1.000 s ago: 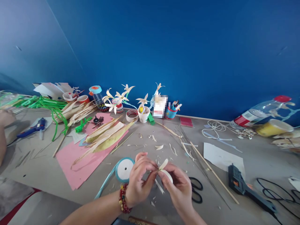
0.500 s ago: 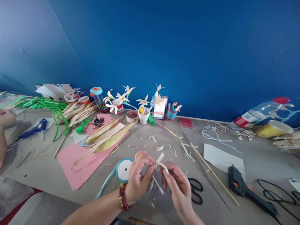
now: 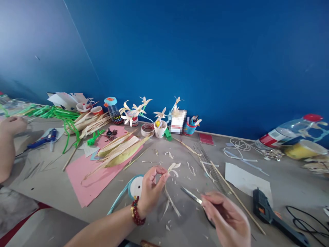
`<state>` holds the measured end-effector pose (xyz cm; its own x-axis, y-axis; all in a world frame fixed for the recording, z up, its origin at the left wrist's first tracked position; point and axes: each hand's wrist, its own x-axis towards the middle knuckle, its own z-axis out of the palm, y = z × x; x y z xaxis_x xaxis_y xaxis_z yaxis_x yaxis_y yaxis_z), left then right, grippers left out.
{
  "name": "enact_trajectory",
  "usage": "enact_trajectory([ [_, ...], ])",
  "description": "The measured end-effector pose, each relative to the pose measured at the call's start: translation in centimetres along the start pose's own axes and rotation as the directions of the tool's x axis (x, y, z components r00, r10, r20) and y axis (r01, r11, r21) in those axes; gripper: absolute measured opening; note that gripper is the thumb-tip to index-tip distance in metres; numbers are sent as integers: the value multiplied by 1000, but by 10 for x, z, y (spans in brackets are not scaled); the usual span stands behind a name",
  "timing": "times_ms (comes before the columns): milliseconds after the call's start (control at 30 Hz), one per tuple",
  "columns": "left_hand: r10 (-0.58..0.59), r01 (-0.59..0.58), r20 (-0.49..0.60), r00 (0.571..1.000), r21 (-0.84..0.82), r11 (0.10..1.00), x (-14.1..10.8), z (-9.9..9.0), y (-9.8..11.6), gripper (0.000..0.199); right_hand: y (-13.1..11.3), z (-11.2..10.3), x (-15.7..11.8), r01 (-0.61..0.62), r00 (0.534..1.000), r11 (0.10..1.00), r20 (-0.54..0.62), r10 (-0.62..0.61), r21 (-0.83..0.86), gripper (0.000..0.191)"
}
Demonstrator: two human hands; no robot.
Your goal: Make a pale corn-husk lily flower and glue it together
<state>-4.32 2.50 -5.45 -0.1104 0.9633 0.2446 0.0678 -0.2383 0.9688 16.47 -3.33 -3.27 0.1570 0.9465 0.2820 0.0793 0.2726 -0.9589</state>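
Observation:
Between thumb and forefinger, my left hand pinches the base of a pale flower with long narrow petals, which looks made of dried husk. My right hand is closed around a pair of scissors; the metal blades point up and left toward the flower, and the black handles are mostly hidden by my fingers. A ribbon roll with a light blue edge lies just left of my left hand. Below the flower, pale husk strips and small scraps rest on the table.
Dried husks lie on pink paper to the left. Finished-looking flowers stand in cups along the blue wall. A black glue gun, a wooden stick and thin wires are at right. Another person's hand is at far left.
My right hand has left the flower, moved right and down, and picked up the scissors from the table. My left hand still pinches the flower. The view has shifted slightly.

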Motion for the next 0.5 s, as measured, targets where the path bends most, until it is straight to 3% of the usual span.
enact_trajectory([
  [133, 26, -25, 15, 1000, -53, 998, -2, 1, -2, 15, -5, -23, 12, -49, 999, 997, 15, 50, -61, 15],
  [300, 100, -99, 25, 995, -51, 994, -4, 0, 1, 9, -4, -10, 24, -204, 965, 978, 157, 210, -53, 33],
  [400, 161, -158, 50, 986, -52, 986, -4, -1, 2, 6, 2, 0, 26, -140, 971, 989, 188, 146, -44, 41],
  [500, 225, -223, 59, 972, -41, 974, -5, -3, 2, 7, 8, 2, 27, -77, 963, 981, 241, 120, -180, 43],
])
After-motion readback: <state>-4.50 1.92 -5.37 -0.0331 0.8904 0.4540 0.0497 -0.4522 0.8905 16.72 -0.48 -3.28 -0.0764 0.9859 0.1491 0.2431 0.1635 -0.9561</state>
